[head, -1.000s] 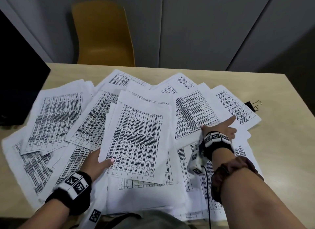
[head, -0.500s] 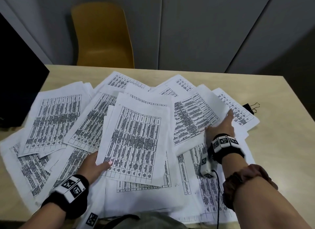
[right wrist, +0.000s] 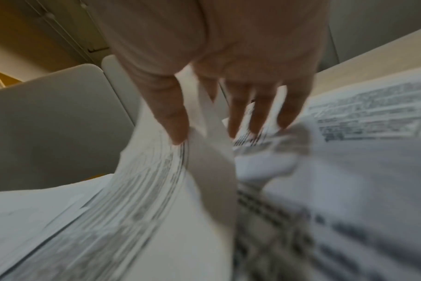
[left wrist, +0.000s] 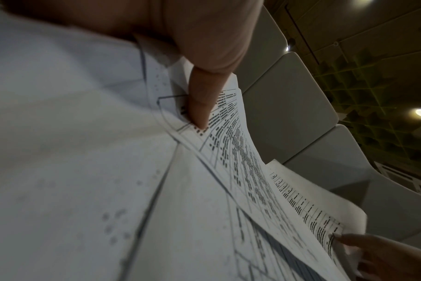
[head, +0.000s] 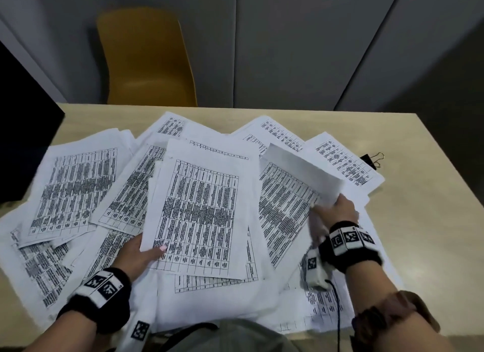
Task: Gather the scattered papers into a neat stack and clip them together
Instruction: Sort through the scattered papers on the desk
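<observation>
My left hand [head: 136,254] pinches the near edge of a small stack [head: 201,215], thumb on top. More than ten papers [head: 73,189] lie fanned across the surface [head: 424,220]; their printed tables are too small to read. My right hand [head: 336,210] pinches one curled sheet [head: 301,168]. One binder clip [head: 370,161] lies far right.

Papers [head: 78,189] are covering most of the table [head: 419,220], left edge to near edge. Bare tabletop is showing along the far strip and down the right side; only a binder clip [head: 372,161] is sitting there, touching the far-right sheet. A dark monitor [head: 23,142] is blocking the far-left corner. A yellow chair [head: 146,60] is standing beyond the far edge.
</observation>
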{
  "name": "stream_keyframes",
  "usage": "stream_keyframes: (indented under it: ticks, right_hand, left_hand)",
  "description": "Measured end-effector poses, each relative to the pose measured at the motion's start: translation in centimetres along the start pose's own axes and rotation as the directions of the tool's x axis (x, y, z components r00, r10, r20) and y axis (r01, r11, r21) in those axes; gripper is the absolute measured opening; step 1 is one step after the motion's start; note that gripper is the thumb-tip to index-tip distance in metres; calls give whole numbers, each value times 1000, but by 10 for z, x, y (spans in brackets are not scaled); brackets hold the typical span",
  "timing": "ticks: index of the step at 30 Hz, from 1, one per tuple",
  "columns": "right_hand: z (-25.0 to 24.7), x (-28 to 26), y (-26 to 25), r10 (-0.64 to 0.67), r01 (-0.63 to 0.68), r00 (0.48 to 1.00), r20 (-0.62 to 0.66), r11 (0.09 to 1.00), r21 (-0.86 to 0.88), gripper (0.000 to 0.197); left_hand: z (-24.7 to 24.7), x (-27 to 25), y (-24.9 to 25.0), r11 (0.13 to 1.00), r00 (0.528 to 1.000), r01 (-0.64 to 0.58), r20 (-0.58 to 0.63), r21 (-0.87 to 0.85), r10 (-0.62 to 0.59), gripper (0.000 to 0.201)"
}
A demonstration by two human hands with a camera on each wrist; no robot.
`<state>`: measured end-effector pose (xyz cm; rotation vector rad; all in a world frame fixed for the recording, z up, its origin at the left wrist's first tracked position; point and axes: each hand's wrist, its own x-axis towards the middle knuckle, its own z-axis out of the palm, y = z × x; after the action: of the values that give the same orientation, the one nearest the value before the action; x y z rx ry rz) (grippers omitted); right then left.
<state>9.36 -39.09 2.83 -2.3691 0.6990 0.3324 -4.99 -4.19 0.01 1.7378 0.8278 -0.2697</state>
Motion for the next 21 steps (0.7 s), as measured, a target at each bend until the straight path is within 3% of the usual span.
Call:
stream_keyframes:
  ticks: [2, 3, 6, 9, 11, 13, 14, 16, 18, 20, 21]
  right_hand:
    - [5, -13, 2, 60, -59, 998, -34, 998, 31, 65]
    - [8, -19, 3, 76, -76, 997, 3, 992, 99, 72]
    - [15, -36, 6, 102, -158, 979, 177, 927, 339, 80]
    - [22, -48, 8, 126, -296, 936, 329, 788, 540, 97]
    - [25, -58, 7, 87, -293, 909, 408, 829, 477, 78]
    - [33, -66, 9, 30, -189, 912, 408, 915, 357, 30]
    - [38, -67, 11, 0, -129, 927, 376, 939, 320, 18]
    - [45, -63, 17, -18, -85, 958, 285, 935, 344, 15]
    - [46, -57, 20, 50, -121, 982, 185, 910, 396, 14]
    - [43, -51, 22, 63, -182, 968, 243, 846, 501, 18]
    - [41, -50, 22, 53, -219, 948, 313, 822, 525, 31]
  left_hand:
    - [0, 0, 0, 1000, 1000, -6, 0, -2, 6, 40]
    - [0, 0, 0, 1000, 1000, -9, 3, -1, 9, 39]
    - [0, 1, 0, 1000, 1000, -17, 9, 8, 17, 38]
    - [-1, 3, -2, 1000, 1000, -15, 16, 12, 15, 37]
    - [-1, 3, -3, 1000, 1000, -13, 19, 16, 13, 35]
    - [-2, 4, -3, 1000, 1000, -10, 22, 19, 10, 33]
    - [-2, 5, -4, 1000, 1000, -10, 22, 18, 10, 32]
    - [-3, 5, -4, 1000, 999, -21, 26, 20, 20, 31]
    - [-3, 6, -4, 999, 999, -33, 30, 33, 32, 28]
    - [-4, 6, -3, 999, 999, -42, 35, 31, 41, 24]
    - [-4, 7, -2, 998, 998, -46, 36, 31, 45, 21]
